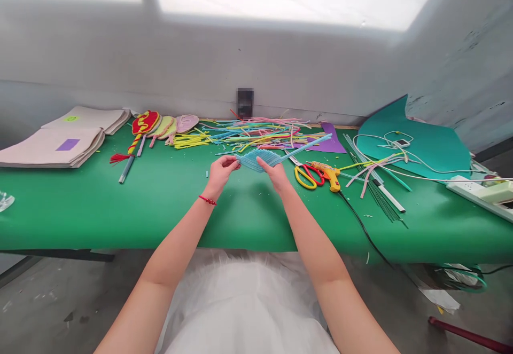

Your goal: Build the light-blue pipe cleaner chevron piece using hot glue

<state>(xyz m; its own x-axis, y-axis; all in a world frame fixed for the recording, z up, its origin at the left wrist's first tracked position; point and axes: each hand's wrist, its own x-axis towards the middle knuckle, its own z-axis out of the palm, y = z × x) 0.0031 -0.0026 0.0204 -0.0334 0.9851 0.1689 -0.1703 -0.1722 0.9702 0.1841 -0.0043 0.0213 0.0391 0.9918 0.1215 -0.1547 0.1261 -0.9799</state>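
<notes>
A light-blue pipe-cleaner piece (256, 157), fan-like with ridged rows, is held up between my hands over the table. My left hand (223, 171) pinches at its left end, the fingertips pressed together there. On the right side, my right hand (276, 174) grips it with the thumb lying across the front and the fingers behind, mostly hidden. From near that hand a loose light-blue length (308, 147) sticks out up and to the right. Scissors (306, 177) with red and yellow handles lie just right of my right hand, beside a yellow glue gun (331, 175).
Behind my hands spreads a heap of coloured pipe cleaners (256, 134). Fan-shaped pieces, one red and yellow (146, 123), lie left, near stacked pale pads (52, 143). At right are thin dark wires (379, 199), a teal sheet (436, 148), cables and a power strip (468, 187).
</notes>
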